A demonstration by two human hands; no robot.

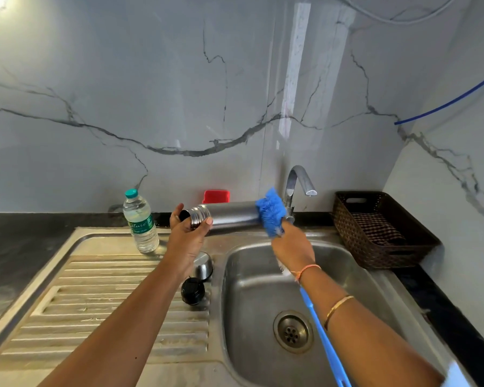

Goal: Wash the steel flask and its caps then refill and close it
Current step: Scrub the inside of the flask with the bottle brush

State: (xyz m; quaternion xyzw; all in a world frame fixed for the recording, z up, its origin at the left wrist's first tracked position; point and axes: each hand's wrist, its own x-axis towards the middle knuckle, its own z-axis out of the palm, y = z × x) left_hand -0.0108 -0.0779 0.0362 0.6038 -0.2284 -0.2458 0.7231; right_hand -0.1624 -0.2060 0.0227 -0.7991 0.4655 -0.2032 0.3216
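L hand: fingers curled round threaded neck of steel flask, held horizontal over sink rear edge. R hand grips blue brush, bristles on flask base end. On drainboard: steel cap, black cap.

Head camera looks down, seemingly close, over the sink.

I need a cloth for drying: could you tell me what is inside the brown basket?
A checked cloth lies in the brown basket; anything beneath it is covered.
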